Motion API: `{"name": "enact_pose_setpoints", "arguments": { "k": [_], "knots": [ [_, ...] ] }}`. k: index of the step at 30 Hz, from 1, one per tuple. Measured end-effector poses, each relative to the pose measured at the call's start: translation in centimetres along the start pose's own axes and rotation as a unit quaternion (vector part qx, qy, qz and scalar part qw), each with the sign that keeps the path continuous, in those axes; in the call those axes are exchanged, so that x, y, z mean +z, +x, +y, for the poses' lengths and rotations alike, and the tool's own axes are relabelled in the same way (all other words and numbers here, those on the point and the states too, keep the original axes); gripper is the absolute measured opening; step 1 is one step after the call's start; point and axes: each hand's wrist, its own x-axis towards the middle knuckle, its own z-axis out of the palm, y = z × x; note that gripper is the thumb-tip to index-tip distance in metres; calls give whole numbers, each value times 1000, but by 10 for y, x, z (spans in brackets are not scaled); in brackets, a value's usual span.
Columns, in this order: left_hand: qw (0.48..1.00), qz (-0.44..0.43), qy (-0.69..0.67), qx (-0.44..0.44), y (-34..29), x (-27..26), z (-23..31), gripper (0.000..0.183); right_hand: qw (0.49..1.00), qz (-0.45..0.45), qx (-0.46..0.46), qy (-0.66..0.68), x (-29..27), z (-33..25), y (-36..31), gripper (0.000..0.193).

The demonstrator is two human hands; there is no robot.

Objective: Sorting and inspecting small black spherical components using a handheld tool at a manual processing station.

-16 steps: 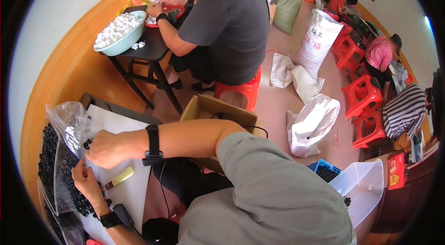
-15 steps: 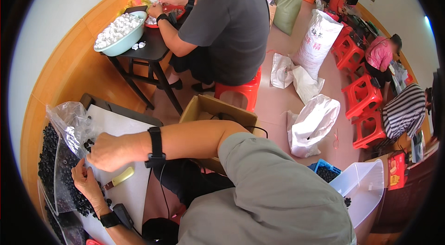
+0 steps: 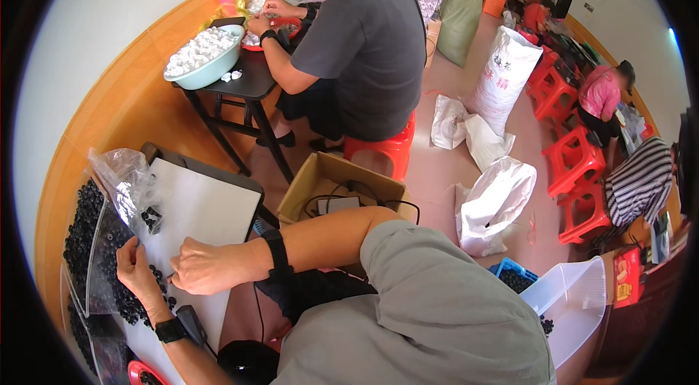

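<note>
My right hand [image 3: 207,265] is closed in a fist over the white board, just right of the black pieces. A short dark blade tip sticks out at its left side; the knife's yellow handle is hidden in the fist. My left hand [image 3: 140,279] is raised at the edge of the heap, thumb and fingertips pinched together. Whatever is between them is too small to make out. Small black round pieces [image 3: 135,305] lie heaped under and beside it. The white board [image 3: 204,199] lies under both hands, with a clear plastic bag [image 3: 127,185] at its far left.
Clear plastic bins [image 3: 102,268] of black pieces line the left side. A cardboard box [image 3: 306,192] with cables stands beyond my right arm. Across from me a person sits at a black table with a basin [image 3: 207,75] of white pieces. White sacks [image 3: 495,199] and red stools [image 3: 575,159] stand right.
My right hand has drawn away from my left, down and right, closing over where the yellow-handled knife lay. My left hand stays by the heap. The view has shifted slightly.
</note>
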Motion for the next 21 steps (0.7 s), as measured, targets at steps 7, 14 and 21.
{"name": "enact_pose_setpoints", "arguments": {
  "k": [7, 14, 21],
  "knots": [
    [998, 37, -29, -53, 0, -8, 1, 20, 999, -34, -2, -24, -5, -8, -2, 19],
    [992, 90, -62, -69, -31, -40, -19, 24, 996, -28, -10, -85, -10, -17, -2, 17],
    [988, 103, -60, -102, -65, -79, 3, 20, 992, -53, -47, -105, -7, -26, 0, 17]
  ]
}}
